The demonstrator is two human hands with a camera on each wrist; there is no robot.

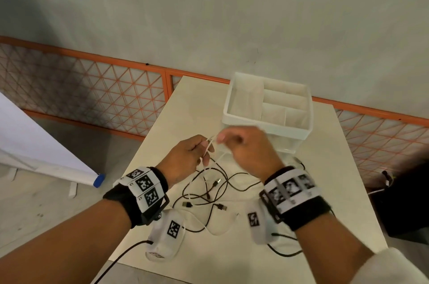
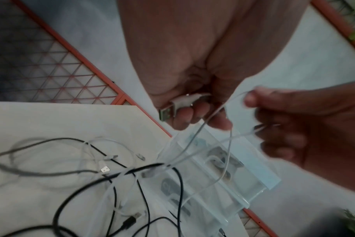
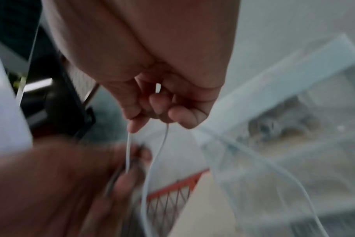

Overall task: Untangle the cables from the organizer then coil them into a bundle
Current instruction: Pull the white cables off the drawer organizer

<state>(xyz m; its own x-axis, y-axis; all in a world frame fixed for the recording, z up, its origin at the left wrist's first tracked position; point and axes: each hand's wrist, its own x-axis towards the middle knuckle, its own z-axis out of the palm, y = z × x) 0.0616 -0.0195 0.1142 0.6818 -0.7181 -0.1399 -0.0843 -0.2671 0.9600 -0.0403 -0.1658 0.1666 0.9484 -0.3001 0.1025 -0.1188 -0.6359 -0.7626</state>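
Note:
Both hands are raised over the table, working one white cable (image 1: 210, 144). My left hand (image 1: 185, 156) grips it near its USB plug (image 2: 168, 110), which pokes out beside the curled fingers. My right hand (image 1: 246, 144) pinches a loop of the same white cable (image 2: 233, 99) just to the right. The cable (image 3: 162, 144) hangs down from my right fingers toward the pile. A tangle of black and white cables (image 1: 209, 193) lies on the table below the hands. The clear, divided organizer (image 1: 267, 107) stands behind the hands, with nothing seen in its compartments in the head view.
The small cream table (image 1: 190, 102) has edges close on the left and right. An orange mesh fence (image 1: 92, 88) runs behind it. A white board with a blue cap (image 1: 98, 180) leans at the left; dark gear (image 1: 406, 202) sits at the right.

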